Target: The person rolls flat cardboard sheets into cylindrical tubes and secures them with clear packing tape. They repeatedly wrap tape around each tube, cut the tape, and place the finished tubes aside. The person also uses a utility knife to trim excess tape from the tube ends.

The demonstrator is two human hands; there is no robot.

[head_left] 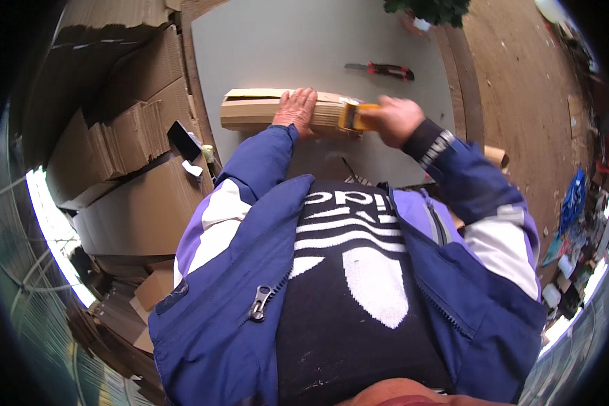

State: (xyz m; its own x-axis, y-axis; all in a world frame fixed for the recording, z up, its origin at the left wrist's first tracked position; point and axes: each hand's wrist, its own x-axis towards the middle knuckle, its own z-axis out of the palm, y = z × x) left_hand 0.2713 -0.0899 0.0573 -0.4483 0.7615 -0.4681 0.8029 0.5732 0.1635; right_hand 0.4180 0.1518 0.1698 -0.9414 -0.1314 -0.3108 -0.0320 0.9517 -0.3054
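A long tan cardboard bundle lies crosswise on the grey table, with a dark gap along its top edge. My left hand rests over its middle, fingers bent round the top and pressing it down. In my right hand is a yellow tape dispenser, held against the bundle's right end, where some shiny tape shows. Fingers wrap its handle; the palm side is hidden. Beyond the bundle lies a red and black utility knife, blade out. Something thin and dark pokes out near my jacket, mostly hidden.
Large cardboard boxes crowd the table's left side, with a flat black object and crumpled white paper by the edge. A green plant stands at the far right corner. A cardboard tube sits near my right elbow.
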